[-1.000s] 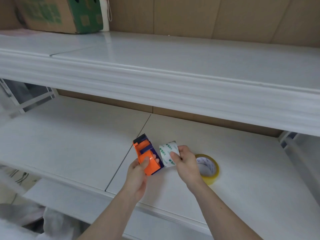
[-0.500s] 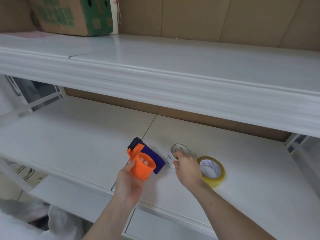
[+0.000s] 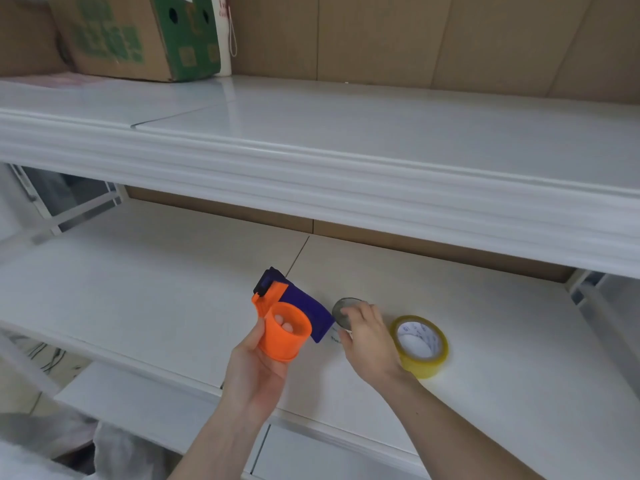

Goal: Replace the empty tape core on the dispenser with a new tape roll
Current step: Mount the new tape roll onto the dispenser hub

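My left hand (image 3: 258,368) holds the orange and dark blue tape dispenser (image 3: 287,315) above the lower shelf, its bare orange hub facing me with my fingertips showing inside it. My right hand (image 3: 369,339) rests on the empty white tape core (image 3: 341,308), which sits on the shelf just right of the dispenser; my fingers are around its rim. A new yellow tape roll (image 3: 420,346) lies flat on the shelf, right beside my right hand.
The white lower shelf (image 3: 156,278) stretches left and right. The upper shelf edge (image 3: 311,188) overhangs close above. A green and brown cardboard box (image 3: 138,32) stands on the upper shelf at the far left. A seam runs down the lower shelf behind the dispenser.
The core came off the dispenser and my right hand lowered it onto the shelf. My left hand turned the dispenser, so its bare hub faces me.
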